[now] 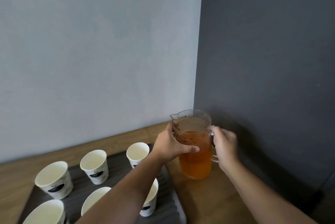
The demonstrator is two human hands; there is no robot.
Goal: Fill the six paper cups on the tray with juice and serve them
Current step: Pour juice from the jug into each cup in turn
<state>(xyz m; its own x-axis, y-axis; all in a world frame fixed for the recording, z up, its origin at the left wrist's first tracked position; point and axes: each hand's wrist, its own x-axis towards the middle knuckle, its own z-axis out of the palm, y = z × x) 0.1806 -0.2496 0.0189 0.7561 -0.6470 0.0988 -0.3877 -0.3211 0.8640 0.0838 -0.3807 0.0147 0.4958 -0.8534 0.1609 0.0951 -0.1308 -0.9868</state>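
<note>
A clear jug [194, 162] of orange juice stands upright on the wooden table, right of the tray. My left hand [170, 145] wraps its side, thumb across the front. My right hand [225, 146] grips its handle. Several white paper cups stand upright on the dark grey tray [81, 183]: one at the back right [138, 153], one at the back middle [94, 165], one at the back left [54, 179]. Front cups [45, 213] are partly hidden by my left forearm. The cups look empty inside.
The wooden table [208, 196] sits in a corner, with a light wall behind and a dark grey wall on the right. A dark cable [324, 185] runs down the right wall.
</note>
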